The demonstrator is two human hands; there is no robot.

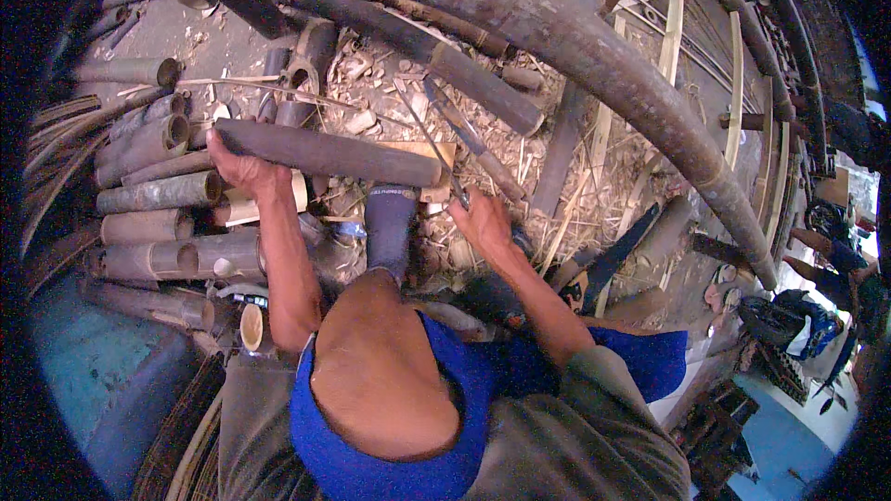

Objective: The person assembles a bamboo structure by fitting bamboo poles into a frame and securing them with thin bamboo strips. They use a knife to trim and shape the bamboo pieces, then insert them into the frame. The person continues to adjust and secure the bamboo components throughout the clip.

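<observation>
My left hand grips the left end of a dark bamboo tube, which lies crosswise in front of me. Closed around the handle end of a thin, long-bladed tool, my right hand is just beyond the tube's right end. The blade slants up and to the left, passing close by that end; whether it touches cannot be made out. Under the tube's right part a pale wooden piece shows. Just right of the blade, a knife with a wooden handle lies among the shavings.
A thick bamboo pole arches across the far side. Cut bamboo tubes are stacked at left. Wood chips cover the ground. A dark, broad blade lies at right. Farther right stand a motorcycle and a person.
</observation>
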